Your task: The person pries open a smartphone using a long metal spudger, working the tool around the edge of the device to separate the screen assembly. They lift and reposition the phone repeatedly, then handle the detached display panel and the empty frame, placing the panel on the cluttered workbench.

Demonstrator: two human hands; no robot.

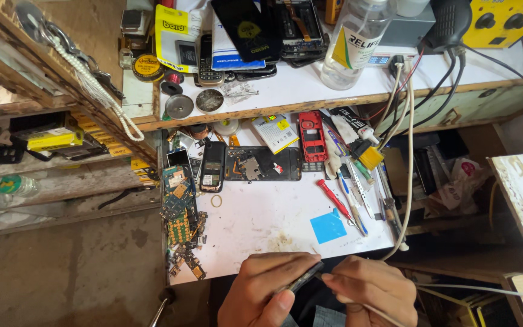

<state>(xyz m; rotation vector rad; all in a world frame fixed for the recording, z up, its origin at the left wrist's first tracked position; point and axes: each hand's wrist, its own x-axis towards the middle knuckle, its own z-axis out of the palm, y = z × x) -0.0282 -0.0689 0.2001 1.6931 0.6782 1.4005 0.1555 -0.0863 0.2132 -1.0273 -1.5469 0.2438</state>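
At the near edge of the tabletop (273,224), both hands meet over a small dark phone (305,278). The left hand (267,290) is curled shut around the phone. The phone's long side slants, its far end pointing up and right toward the right hand (370,290). That hand's fingers are pinched on a thin white cable (382,312) just beside the phone's tip. A blue square (328,227) and a red screwdriver (334,200) lie farther away.

red phone frame (313,136) | blue square (328,227) | white worktop (261,212) | red screwdriver (334,200)
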